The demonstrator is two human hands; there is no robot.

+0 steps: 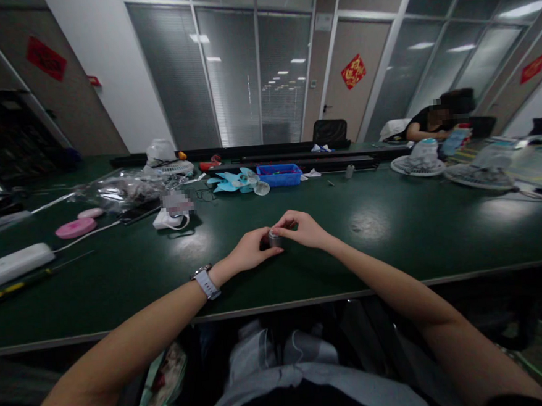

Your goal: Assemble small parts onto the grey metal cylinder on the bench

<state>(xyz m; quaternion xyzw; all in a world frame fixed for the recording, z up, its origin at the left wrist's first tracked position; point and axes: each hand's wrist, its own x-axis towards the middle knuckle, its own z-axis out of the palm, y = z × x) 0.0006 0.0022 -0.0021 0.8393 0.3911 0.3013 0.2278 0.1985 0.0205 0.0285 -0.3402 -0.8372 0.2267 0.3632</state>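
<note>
Small grey cylinder (275, 241) in a two-handed hold, mid-length along the green counter (358, 259), closer to the near edge.
So from the left: a yellow-and-black screwdriver (13, 288) and a white power strip (18, 265) sit by the left end, then a pink disc (75, 228). Next is the left hand (254, 248), grip curled round the cylinder's side, thumb across the front. The thing itself is squat and upright, dull metallic, paler on top; fingers hide most of it, and I can't tell if it's touching the counter. Blue basket (278, 179) is behind, toward the far edge. Right hand (304, 229) has a narrow grip, pinching the cylinder's top.
</note>
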